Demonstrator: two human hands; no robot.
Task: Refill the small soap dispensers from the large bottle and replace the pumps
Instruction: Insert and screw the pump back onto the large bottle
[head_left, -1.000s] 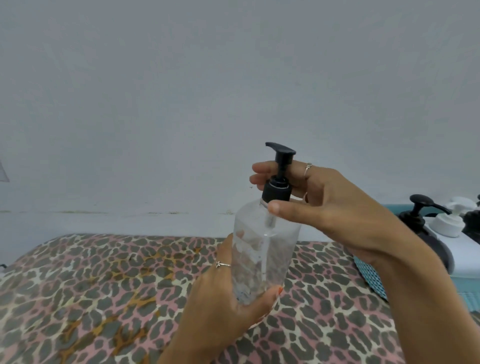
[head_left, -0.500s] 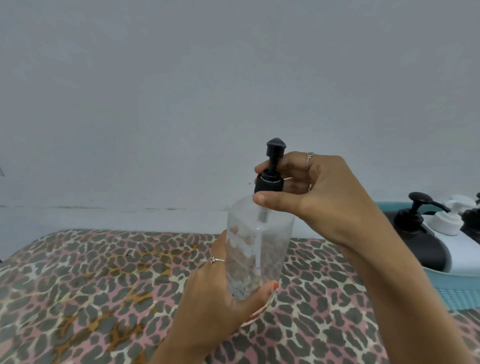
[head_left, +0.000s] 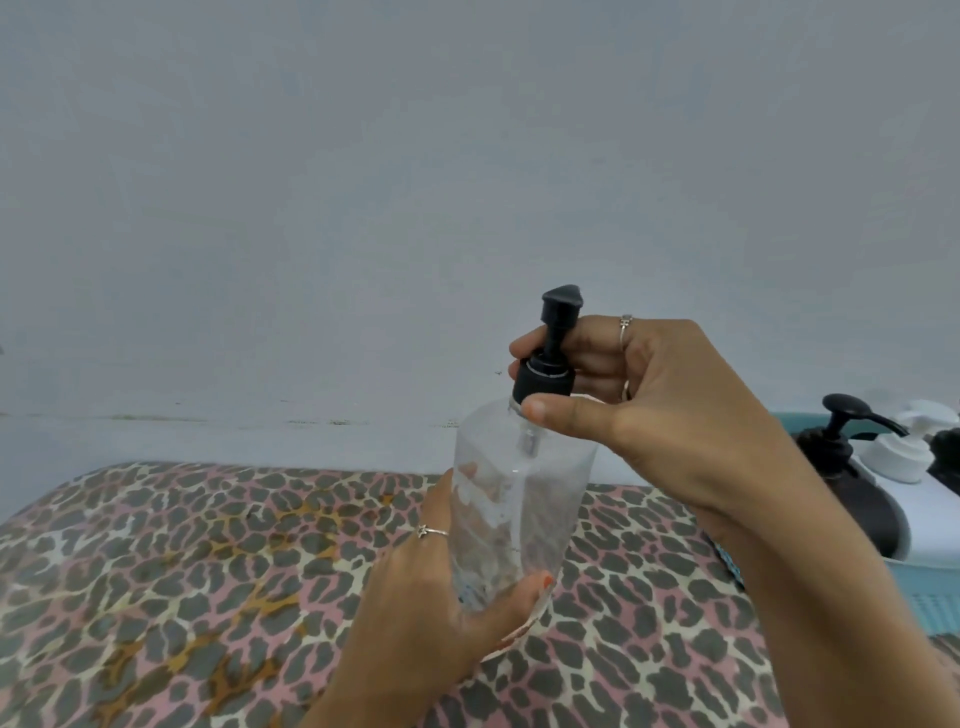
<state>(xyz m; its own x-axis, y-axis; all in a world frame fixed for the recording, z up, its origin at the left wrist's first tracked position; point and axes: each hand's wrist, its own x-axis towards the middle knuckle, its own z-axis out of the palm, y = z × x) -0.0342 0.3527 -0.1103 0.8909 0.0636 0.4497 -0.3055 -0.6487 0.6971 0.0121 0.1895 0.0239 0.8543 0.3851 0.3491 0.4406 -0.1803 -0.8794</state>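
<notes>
A leopard-print fabric surface (head_left: 182, 571), patterned in grey, pink and tan, fills the lower left of the frame beneath a plain pale wall (head_left: 363, 182) with a faint scuffed line along its base. At lower centre, the left hand (head_left: 441, 597) grasps the lower body of the clear dispenser bottle (head_left: 514, 499), thumb across the front with an orange-painted nail and a thin star-shaped ring on one finger. The bottle is held upright in the air at centre frame, above the fabric. Its walls are transparent smooth plastic, squared in section with rounded shoulders; the fingers behind show through it, and a thin dip tube runs down inside. Whether it contains liquid cannot be told. On its neck sits the black pump (head_left: 550, 353), a ribbed round collar below a narrow stem and a flattened head turned end-on toward the camera. The right hand (head_left: 670, 410) is closed around that collar, thumb tip at the front, fingers curled behind, two rings visible. At the right edge, a teal basket (head_left: 940, 603) holds a dark glossy bottle (head_left: 857, 493) with a black pump and a white pump cap (head_left: 898, 457).
</notes>
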